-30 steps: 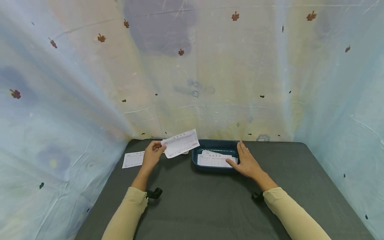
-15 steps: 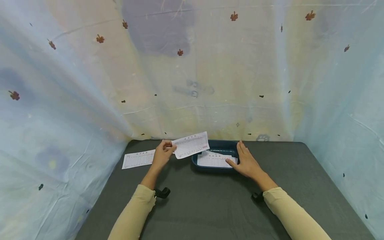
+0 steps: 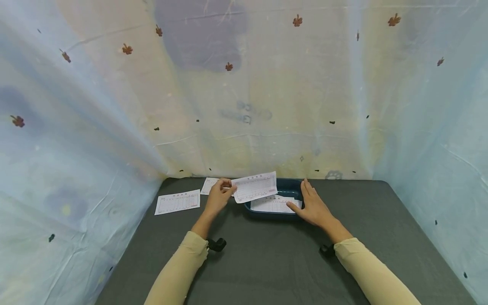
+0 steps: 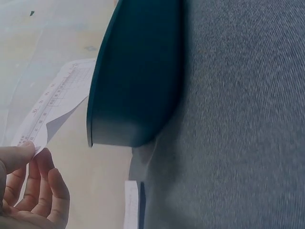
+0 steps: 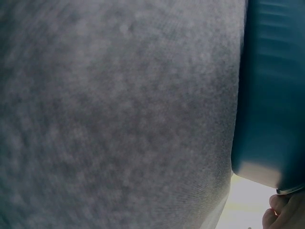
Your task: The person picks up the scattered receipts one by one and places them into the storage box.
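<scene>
My left hand (image 3: 219, 197) pinches a printed paper form (image 3: 254, 187) by its left edge, between thumb and fingers. The sheet tilts over the left part of a dark blue plastic bin (image 3: 274, 215), hiding some of it. In the left wrist view the form (image 4: 59, 93) bends and passes behind the bin's rim (image 4: 93, 105). More printed forms (image 3: 272, 205) lie inside the bin. My right hand (image 3: 315, 205) rests at the bin's right end, fingers straight along the rim and thumb reaching over the forms. The right wrist view catches fingertips (image 5: 281, 207) beside the bin's edge.
On the dark grey table (image 3: 263, 262), one printed form (image 3: 177, 202) lies at the left. Another white sheet (image 3: 207, 185) lies behind my left hand, partly hidden. A patterned curtain (image 3: 244, 106) hangs close along the back and both sides.
My left hand has carried the form rightward from beside the bin to over its left part, uncovering the sheets at the left. The right hand has stayed at the bin's right end.
</scene>
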Tool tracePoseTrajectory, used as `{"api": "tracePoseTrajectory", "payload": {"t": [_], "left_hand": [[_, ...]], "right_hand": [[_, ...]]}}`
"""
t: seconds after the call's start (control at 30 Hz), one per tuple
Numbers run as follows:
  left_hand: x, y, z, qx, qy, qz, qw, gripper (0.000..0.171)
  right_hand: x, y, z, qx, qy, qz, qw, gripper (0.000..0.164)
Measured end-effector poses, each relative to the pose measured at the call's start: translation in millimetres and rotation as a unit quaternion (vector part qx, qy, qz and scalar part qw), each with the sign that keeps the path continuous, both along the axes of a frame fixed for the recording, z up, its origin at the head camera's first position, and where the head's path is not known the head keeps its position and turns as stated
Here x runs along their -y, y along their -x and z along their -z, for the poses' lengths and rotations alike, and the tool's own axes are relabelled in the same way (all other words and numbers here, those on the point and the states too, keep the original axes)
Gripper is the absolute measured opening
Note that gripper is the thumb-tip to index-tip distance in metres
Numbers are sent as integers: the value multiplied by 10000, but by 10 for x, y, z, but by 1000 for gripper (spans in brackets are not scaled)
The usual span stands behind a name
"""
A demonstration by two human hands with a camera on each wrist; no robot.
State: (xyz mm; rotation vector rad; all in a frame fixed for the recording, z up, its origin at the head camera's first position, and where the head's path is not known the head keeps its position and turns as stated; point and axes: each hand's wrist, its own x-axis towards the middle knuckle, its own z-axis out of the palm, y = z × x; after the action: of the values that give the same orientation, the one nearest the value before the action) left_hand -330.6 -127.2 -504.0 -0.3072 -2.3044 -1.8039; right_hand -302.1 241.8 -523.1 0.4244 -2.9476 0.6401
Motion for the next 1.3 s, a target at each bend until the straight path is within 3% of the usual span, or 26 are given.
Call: {"api": "tracePoseTrajectory", "payload": {"t": [0.43,0.9,1.3], "left_hand": [[-224,71,65,-136,565,93,9983,18],[-491,66,66,-117,1037,120,9945,25],[-594,38,22,-396,1442,197,9886,23]], "right_hand": [[5,-13,-23,2,0,1,10000,111],[34,-14,-13,59,14,79,10000,112],[38,-16,-17,-12,-36,82,10000,112]]}}
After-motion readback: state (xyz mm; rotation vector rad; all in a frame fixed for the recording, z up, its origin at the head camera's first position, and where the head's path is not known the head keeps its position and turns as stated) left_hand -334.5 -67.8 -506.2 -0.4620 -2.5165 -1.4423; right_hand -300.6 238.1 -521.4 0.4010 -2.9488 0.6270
